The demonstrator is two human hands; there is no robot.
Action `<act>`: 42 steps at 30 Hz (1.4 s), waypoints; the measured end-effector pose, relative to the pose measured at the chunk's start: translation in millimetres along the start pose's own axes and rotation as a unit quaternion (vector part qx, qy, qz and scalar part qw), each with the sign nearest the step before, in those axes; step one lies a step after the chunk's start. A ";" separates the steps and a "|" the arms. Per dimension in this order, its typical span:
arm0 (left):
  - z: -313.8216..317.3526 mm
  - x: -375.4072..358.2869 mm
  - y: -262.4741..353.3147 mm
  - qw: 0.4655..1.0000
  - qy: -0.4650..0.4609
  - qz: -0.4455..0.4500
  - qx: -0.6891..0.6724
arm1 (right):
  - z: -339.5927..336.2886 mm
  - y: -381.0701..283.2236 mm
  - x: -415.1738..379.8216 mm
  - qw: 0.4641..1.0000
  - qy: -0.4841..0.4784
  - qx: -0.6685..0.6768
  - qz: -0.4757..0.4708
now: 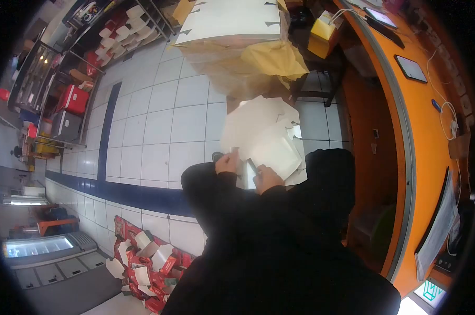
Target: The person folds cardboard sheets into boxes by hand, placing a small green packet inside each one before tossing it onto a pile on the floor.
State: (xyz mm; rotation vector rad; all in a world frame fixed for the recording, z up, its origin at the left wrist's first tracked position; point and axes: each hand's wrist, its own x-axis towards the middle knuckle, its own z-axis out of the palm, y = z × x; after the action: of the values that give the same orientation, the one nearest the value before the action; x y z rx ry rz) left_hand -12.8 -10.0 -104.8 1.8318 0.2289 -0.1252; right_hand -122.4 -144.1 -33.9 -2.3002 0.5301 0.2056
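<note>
Flat white cardboard sheets (261,123) with cut notches lie in front of me, low over the tiled floor. At their near edge, my left hand (227,162) is closed, fingers pinched on a small upright part of the white cardboard. My right hand (268,179) is just to the right, its fingers curled around a bright white cardboard piece (249,177) with a dark strip along its edge. The two hands are close together with this piece between them. My black sleeves hide the wrists and part of the nearest edge.
A stack of white sheets (229,20) in brown wrapping paper (274,60) stands ahead. An orange counter (376,31) with phones and cables runs along my right. Folded red and white boxes (148,268) are heaped at lower left. Metal racks (64,100) stand at far left.
</note>
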 end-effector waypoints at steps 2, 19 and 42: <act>-0.4 -20.9 21.4 0.996 -0.001 -0.004 0.094 | 1.5 -4.9 5.4 1.000 -0.010 -0.013 0.022; 19.7 -75.8 15.3 0.994 0.092 0.034 0.040 | 54.9 21.1 34.5 0.979 0.025 0.161 -0.122; 113.8 -69.9 65.9 0.966 -0.140 0.077 0.202 | -72.4 87.9 99.3 0.988 0.126 0.089 -0.011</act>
State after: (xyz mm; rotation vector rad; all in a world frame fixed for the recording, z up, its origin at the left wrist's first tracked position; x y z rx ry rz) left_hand -62.5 -142.8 -59.2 2.2002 -0.1501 -0.3401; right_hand -71.8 -281.9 -69.4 -2.1672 0.6245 -0.1411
